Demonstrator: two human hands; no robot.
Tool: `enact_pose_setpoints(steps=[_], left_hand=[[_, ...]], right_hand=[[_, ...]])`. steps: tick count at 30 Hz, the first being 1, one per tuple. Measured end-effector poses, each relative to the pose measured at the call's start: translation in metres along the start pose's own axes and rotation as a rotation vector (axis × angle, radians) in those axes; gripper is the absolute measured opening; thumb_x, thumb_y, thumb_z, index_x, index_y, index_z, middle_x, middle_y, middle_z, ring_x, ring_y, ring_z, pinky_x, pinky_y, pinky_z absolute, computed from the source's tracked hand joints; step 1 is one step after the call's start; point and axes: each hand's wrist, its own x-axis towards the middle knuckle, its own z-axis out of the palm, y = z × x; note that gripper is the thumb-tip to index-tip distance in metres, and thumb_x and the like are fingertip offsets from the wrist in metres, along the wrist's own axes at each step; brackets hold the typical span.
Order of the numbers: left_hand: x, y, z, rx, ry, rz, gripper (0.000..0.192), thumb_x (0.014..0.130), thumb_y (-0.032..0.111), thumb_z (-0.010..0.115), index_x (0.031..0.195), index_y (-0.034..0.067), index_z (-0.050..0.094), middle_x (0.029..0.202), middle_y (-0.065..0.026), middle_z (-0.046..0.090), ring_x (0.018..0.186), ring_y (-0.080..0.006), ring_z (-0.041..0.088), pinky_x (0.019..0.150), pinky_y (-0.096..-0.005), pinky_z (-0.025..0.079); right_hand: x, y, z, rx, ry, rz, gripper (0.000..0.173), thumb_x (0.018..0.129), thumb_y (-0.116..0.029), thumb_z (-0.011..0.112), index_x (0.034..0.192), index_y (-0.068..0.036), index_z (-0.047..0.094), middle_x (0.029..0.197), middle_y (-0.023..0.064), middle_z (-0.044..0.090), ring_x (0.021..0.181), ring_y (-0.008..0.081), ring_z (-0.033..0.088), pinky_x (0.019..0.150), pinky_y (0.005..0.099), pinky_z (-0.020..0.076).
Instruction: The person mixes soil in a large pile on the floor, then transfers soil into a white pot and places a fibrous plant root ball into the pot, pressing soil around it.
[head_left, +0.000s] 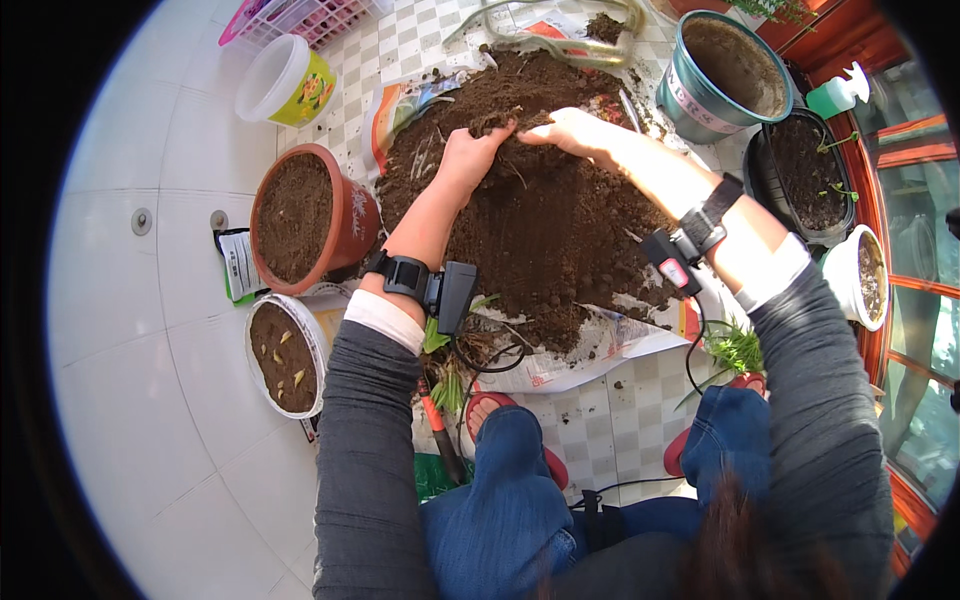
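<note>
A broad heap of dark soil (525, 232) lies on printed paper sheets (570, 371) before me. My left hand (475, 154) and my right hand (574, 133) are close together over its far part. Between them is a clump of soil (499, 120) with fine roots, and both hands grip it. The thumbs show at its near side; most other fingers are hidden by hand and soil. Thin pale roots (516, 171) stick out just below the hands.
To the left stand a soil-filled terracotta-coloured pot (352, 225), a white tub (319, 337) with bulb-like pieces on soil, and a clear bucket (266, 79). Right are a green pot (690, 124), a seedling planter (806, 169) and a spray bottle (832, 96). A hose (517, 41) curls behind; uprooted plants (448, 386) lie nearby.
</note>
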Motion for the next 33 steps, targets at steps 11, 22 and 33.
enact_pose_setpoints(steps=[11, 22, 33], left_hand=[[-0.002, -0.057, -0.067, 0.189, -0.043, -0.584, 0.086, 0.086, 0.061, 0.061, 0.151, 0.01, 0.036, 0.159, -0.013, 0.027, 0.145, -0.0273, 0.028, 0.109, -0.0489, 0.034], [-0.001, -0.073, -0.051, -0.098, -0.144, -0.518, 0.076, 0.095, 0.059, 0.054, 0.15, 0.01, 0.036, 0.149, -0.0108, 0.041, 0.132, -0.0239, 0.045, 0.102, -0.0443, 0.042], [0.021, -0.097, -0.02, -0.305, -0.326, -0.48, 0.111, 0.081, 0.068, 0.064, 0.158, 0.009, 0.01, 0.16, -0.0142, 0.023, 0.141, -0.0293, 0.035, 0.11, -0.0501, 0.029]], right_hand=[[-0.023, 0.113, -0.057, 0.311, 0.161, 0.466, 0.062, 0.092, -0.043, 0.062, 0.143, -0.011, 0.046, 0.144, 0.0138, 0.049, 0.129, 0.0322, 0.05, 0.095, 0.0453, 0.0487], [-0.061, 0.07, -0.033, 0.385, -0.007, 0.058, 0.07, 0.094, -0.055, 0.053, 0.152, -0.018, 0.037, 0.159, 0.0097, 0.029, 0.145, 0.0354, 0.026, 0.114, 0.0473, 0.0318], [0.028, 0.103, 0.013, 0.419, -0.063, 0.31, 0.11, 0.081, -0.078, 0.052, 0.158, -0.012, 0.008, 0.163, 0.0204, -0.005, 0.15, 0.0356, -0.012, 0.117, 0.0575, -0.0045]])
